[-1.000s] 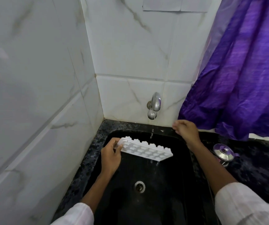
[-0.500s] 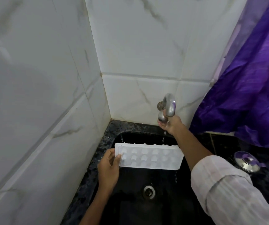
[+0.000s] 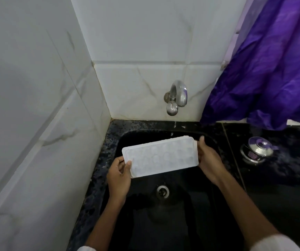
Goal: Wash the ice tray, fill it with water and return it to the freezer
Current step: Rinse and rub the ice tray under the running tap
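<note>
The ice tray (image 3: pixel 161 156) is held over the sink (image 3: pixel 113 142), straight below the tap (image 3: pixel 175 97). Its long axis runs left to right, with the right end a little higher and nearer the tap than the left. The side with the cups faces up and leans slightly toward the person.

The tray is white plastic, a rounded rectangle with a flat rim and rows of small round cups. The cups look pale and blurred, so what they hold cannot be told.

The left hand (image 3: pixel 118 176) grips the short end that lies left of the tap, its thumb pressed on the rim and its fingers curled underneath. The right hand (image 3: pixel 208 160) holds the opposite short end, thumb upright along the edge and fingers hidden under the tray.

Below the tap the tray spans most of the dark basin, and the drain (image 3: pixel 162 191) shows in the open bottom beneath it. The tiled wall (image 3: pixel 37 105) stands close to the left of the tap. To its right hangs a purple curtain (image 3: pixel 272 69), with a metal lid (image 3: pixel 257 149) on the counter (image 3: pixel 290 178).
</note>
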Motion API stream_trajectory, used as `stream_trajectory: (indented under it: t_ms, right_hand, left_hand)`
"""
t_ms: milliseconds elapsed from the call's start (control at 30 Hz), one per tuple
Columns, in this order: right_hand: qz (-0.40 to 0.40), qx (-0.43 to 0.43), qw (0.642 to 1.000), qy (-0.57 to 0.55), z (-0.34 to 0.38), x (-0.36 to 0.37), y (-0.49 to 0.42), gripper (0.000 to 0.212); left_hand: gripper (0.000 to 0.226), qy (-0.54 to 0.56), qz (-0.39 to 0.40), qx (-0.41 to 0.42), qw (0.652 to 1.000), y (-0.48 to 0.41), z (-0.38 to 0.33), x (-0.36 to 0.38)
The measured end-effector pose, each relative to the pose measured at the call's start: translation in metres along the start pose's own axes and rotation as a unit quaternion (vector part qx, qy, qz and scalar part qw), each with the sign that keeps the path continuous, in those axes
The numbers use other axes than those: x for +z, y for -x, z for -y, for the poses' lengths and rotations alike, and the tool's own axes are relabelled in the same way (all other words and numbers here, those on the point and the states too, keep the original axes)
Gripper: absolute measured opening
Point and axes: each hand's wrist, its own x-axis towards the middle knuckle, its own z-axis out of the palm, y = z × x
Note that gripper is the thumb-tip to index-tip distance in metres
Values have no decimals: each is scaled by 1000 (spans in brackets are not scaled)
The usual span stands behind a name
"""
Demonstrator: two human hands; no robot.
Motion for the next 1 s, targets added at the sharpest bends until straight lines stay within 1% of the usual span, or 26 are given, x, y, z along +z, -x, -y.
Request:
stream_trajectory:
  t_ms: [33, 67, 100, 167, 200, 267, 300, 333, 400, 433, 467, 533, 567, 633, 700, 800, 833, 900, 933, 1000]
  right_hand:
    - [-12, -15, 1000, 14, -11, -3, 17, 45]
    - [-38, -33, 997, 53, -20, -6, 28, 39]
    - [-78, -53, 989, 116, -29, -9, 34, 33]
    - [-154, -100, 955, 232, -41, -15, 42, 24]
    - [-170, -132, 944, 249, -43, -17, 47, 20]
    - [-192, -204, 928, 244, -44, -21, 58, 17]
    - [-207, -224, 921, 242, -44, -23, 63, 18]
    - [-216, -227, 917, 248, -44, -25, 67, 17]
    - [-212, -189, 914, 289, -49, -30, 69, 4]
    - [-214, -174, 913, 300, -51, -32, 71, 2]
    - [-219, -185, 913, 291, -54, -31, 74, 3]
    - [-248, -249, 898, 264, -55, -31, 78, 18]
    - [-260, -266, 891, 260, -55, -32, 78, 22]
    - [-254, -242, 896, 273, -58, -32, 77, 20]
    - [-239, -222, 899, 292, -63, -34, 78, 19]
    - [-267, -283, 881, 270, -63, -36, 85, 20]
    - [-259, -283, 883, 269, -63, -37, 87, 20]
    - [-230, -258, 897, 274, -66, -39, 90, 20]
    - [-228, -262, 896, 277, -68, -42, 92, 20]
    - [-240, -291, 885, 274, -69, -49, 94, 21]
  left_hand:
    - [9, -18, 11, 2, 1000, 1, 4, 1]
    - [9, -43, 23, 6, 999, 2, 7, 3]
    - [10, -72, 35, 11, 997, 5, 10, 4]
    - [16, -91, 45, 23, 995, 12, 12, 7]
    - [18, -83, 41, 36, 995, 16, 11, 8]
    - [13, -65, 30, 75, 995, 24, 3, 8]
    - [9, -65, 32, 91, 993, 26, 0, 8]
    - [5, -72, 43, 104, 991, 25, 0, 8]
    - [4, -119, 81, 120, 982, 23, 3, 8]
    - [4, -142, 85, 135, 977, 25, 3, 7]
    - [3, -157, 72, 164, 971, 28, 2, 5]
    - [6, -156, 23, 231, 960, 37, -7, 4]
    - [10, -150, 10, 247, 957, 41, -11, 5]
    - [10, -168, 29, 246, 954, 41, -12, 5]
    - [10, -187, 57, 221, 956, 41, -9, 5]
    - [14, -194, 47, 233, 952, 48, -11, 2]
    - [13, -194, 51, 230, 952, 51, -12, 1]
    - [11, -198, 63, 211, 955, 55, -13, 1]
    - [11, -197, 59, 205, 957, 59, -12, 2]
    - [14, -199, 21, 214, 956, 70, -14, 5]
